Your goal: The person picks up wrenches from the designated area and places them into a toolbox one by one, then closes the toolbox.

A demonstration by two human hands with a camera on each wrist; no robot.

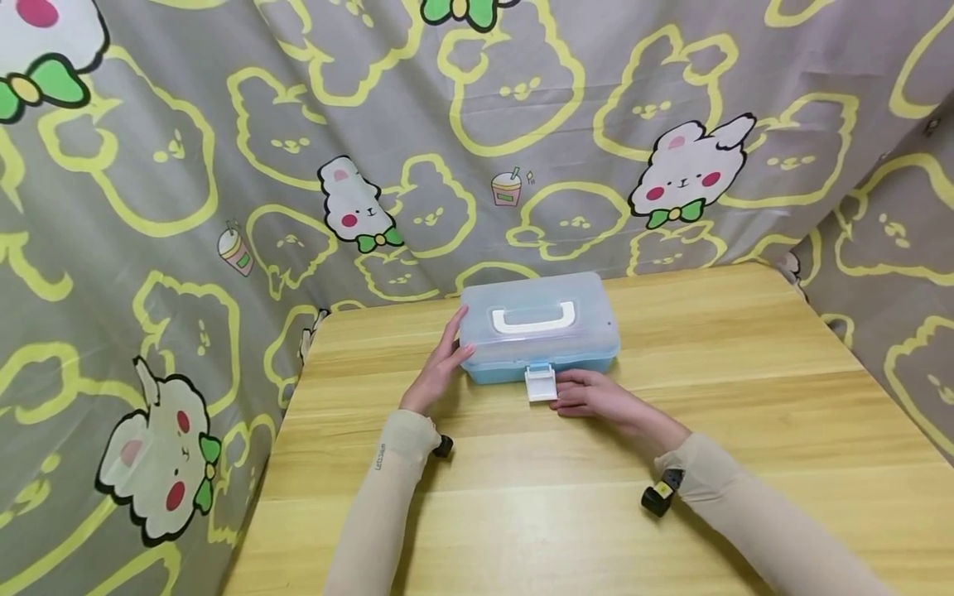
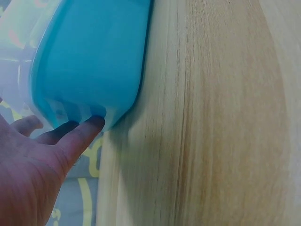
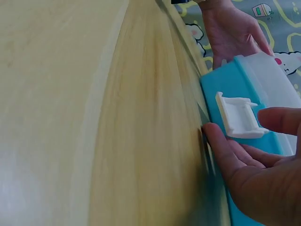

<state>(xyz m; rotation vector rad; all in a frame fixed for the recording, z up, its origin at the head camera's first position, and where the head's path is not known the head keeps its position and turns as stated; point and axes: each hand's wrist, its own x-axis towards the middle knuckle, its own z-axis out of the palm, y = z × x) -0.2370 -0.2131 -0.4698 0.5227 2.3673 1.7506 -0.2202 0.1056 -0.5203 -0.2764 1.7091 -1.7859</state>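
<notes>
A storage box (image 1: 514,348) with a clear lid and a blue base sits on the table, its white handle (image 1: 570,319) lying on top. At the middle of its front, a white latch (image 1: 540,384) is flipped outward. My left hand (image 1: 432,381) rests against the box's left end; in the left wrist view its fingertips touch the blue base (image 2: 101,61). Beside the latch is my right hand (image 1: 599,399), fingers extended along the box front. The right wrist view shows the thumb (image 3: 280,120) near the latch's upper edge and the fingers just below it.
The wooden table (image 1: 507,505) extends in front of the box and to both sides. A grey patterned curtain (image 1: 417,99) hangs close behind the box and along the left and right. Small black cameras (image 1: 659,499) sit on both wrists.
</notes>
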